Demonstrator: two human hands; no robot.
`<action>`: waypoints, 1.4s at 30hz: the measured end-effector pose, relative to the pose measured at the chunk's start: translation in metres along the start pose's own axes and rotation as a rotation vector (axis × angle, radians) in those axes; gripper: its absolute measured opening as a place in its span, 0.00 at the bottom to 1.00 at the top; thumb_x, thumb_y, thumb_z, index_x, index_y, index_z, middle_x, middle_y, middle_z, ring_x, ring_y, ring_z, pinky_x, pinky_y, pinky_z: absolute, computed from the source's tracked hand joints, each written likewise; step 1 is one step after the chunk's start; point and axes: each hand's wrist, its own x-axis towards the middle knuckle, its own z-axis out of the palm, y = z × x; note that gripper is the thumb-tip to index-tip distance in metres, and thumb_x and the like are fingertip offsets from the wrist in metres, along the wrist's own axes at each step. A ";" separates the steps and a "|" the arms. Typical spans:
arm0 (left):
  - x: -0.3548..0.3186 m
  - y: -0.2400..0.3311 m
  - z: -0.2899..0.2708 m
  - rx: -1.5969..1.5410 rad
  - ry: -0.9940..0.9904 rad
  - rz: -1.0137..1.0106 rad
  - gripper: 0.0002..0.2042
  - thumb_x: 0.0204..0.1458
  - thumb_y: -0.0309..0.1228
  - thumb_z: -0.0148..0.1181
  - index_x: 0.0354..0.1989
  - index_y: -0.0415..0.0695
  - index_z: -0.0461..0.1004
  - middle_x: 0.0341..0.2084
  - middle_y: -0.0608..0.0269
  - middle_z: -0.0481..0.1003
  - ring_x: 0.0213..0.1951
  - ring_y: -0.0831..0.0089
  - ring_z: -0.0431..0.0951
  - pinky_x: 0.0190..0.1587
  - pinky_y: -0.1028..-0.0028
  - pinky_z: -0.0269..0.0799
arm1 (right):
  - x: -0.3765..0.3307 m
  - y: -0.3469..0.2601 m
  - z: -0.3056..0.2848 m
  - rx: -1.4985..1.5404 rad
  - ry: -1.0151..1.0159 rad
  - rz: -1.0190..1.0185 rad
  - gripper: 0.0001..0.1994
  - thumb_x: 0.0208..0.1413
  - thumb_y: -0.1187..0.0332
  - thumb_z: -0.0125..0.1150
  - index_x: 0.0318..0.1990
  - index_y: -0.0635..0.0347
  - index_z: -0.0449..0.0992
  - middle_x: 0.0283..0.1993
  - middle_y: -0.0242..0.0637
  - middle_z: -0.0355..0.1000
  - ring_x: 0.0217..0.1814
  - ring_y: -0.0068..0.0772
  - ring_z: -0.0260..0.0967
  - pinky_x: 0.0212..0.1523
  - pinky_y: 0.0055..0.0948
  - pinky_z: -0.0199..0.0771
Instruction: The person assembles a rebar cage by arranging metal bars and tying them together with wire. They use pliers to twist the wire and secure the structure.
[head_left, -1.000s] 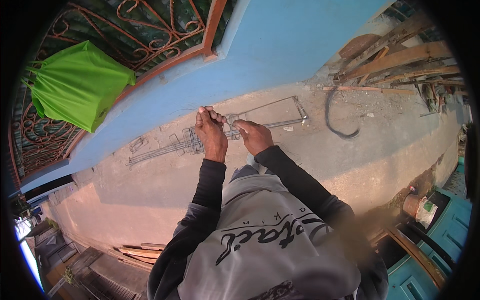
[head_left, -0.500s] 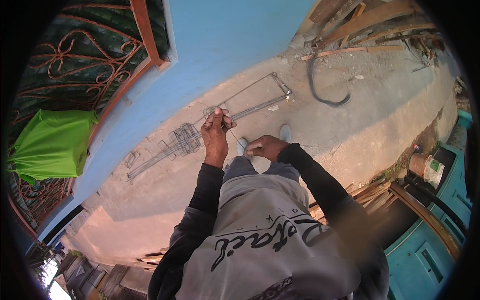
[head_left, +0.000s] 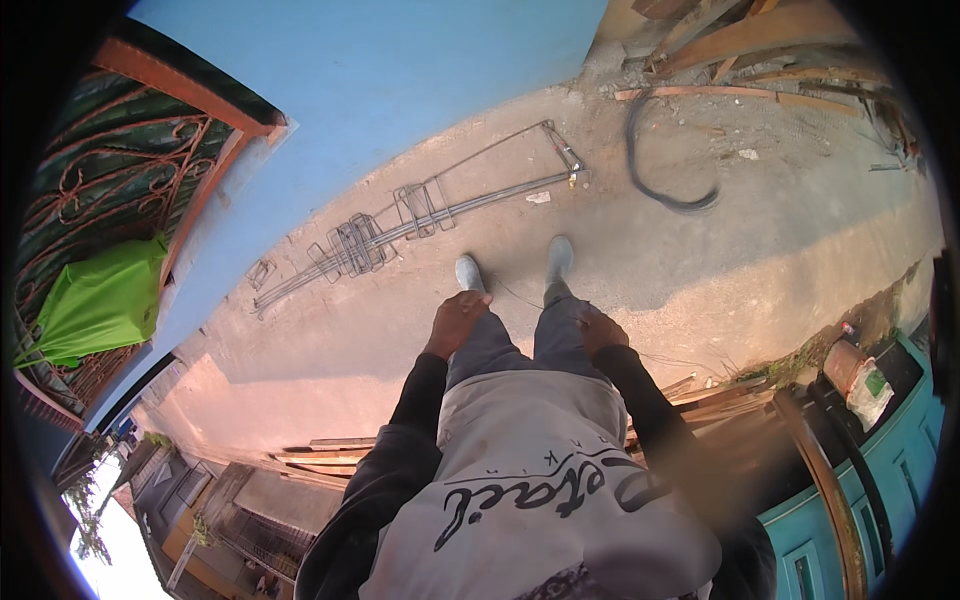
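Observation:
My left hand (head_left: 458, 322) is low over my left leg, fingers closed, pinching one end of a thin dark wire (head_left: 522, 299). The wire sags in a shallow curve across the gap between my knees. Its other end reaches my right hand (head_left: 604, 332), which is curled beside my right thigh; the fingertips are partly hidden. Beyond my feet, long grey steel bars (head_left: 490, 206) lie on the ground. Bent rectangular steel stirrups (head_left: 357, 246) are bunched around them, and a few more loops (head_left: 425, 208) sit further along.
A blue wall (head_left: 400, 90) runs behind the bars. A curved bundle of dark wire (head_left: 640, 165) lies at the far right, near wooden planks (head_left: 760, 48). Green cloth (head_left: 100, 305) hangs on a rusty metal grille (head_left: 130, 170) at left. More timber (head_left: 720, 405) and a teal door (head_left: 800, 565) are at right.
Both hands have dropped toward my thighs and moved apart, the left from in front of the bars. The wire, taut before, now hangs slack. My view has shifted, showing more of the bars.

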 end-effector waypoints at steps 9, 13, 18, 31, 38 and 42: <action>-0.114 -0.112 0.068 0.300 -0.156 -0.113 0.26 0.61 0.52 0.51 0.30 0.36 0.73 0.27 0.39 0.76 0.33 0.45 0.78 0.37 0.54 0.70 | -0.032 0.086 0.042 0.319 0.066 0.168 0.20 0.64 0.53 0.48 0.50 0.58 0.74 0.44 0.54 0.76 0.51 0.54 0.74 0.50 0.43 0.72; -0.132 -0.026 0.006 0.064 -0.557 -0.359 0.25 0.62 0.49 0.52 0.27 0.34 0.72 0.19 0.43 0.71 0.23 0.57 0.72 0.33 0.60 0.67 | -0.058 0.096 -0.012 0.427 -0.179 0.245 0.15 0.64 0.60 0.49 0.47 0.63 0.73 0.41 0.55 0.75 0.50 0.58 0.73 0.48 0.45 0.70; -0.050 -0.053 0.005 -0.153 -0.540 -0.614 0.23 0.61 0.48 0.56 0.24 0.40 0.74 0.16 0.64 0.72 0.19 0.80 0.72 0.25 0.76 0.69 | 0.041 0.115 -0.002 0.398 -0.059 0.404 0.10 0.64 0.64 0.52 0.43 0.60 0.74 0.34 0.49 0.74 0.38 0.48 0.74 0.41 0.38 0.71; 0.460 -0.167 0.181 0.121 -0.077 0.188 0.11 0.59 0.35 0.56 0.39 0.40 0.77 0.32 0.52 0.80 0.36 0.56 0.80 0.41 0.62 0.73 | 0.565 0.142 -0.037 -0.193 0.345 0.089 0.14 0.64 0.56 0.48 0.51 0.48 0.73 0.50 0.50 0.75 0.55 0.58 0.71 0.52 0.47 0.71; 0.578 -0.207 0.232 0.331 -0.002 0.220 0.09 0.54 0.32 0.57 0.38 0.42 0.77 0.37 0.48 0.79 0.43 0.49 0.78 0.46 0.58 0.73 | 0.651 0.128 0.001 -0.227 0.396 0.052 0.16 0.65 0.56 0.48 0.55 0.47 0.73 0.51 0.53 0.74 0.56 0.57 0.71 0.54 0.49 0.70; 0.612 -0.220 0.257 0.452 0.038 0.360 0.11 0.52 0.34 0.61 0.42 0.44 0.77 0.41 0.52 0.77 0.46 0.51 0.77 0.50 0.57 0.73 | 0.696 0.164 0.018 -0.140 0.493 -0.031 0.16 0.63 0.57 0.54 0.54 0.51 0.75 0.51 0.51 0.75 0.54 0.55 0.73 0.54 0.43 0.71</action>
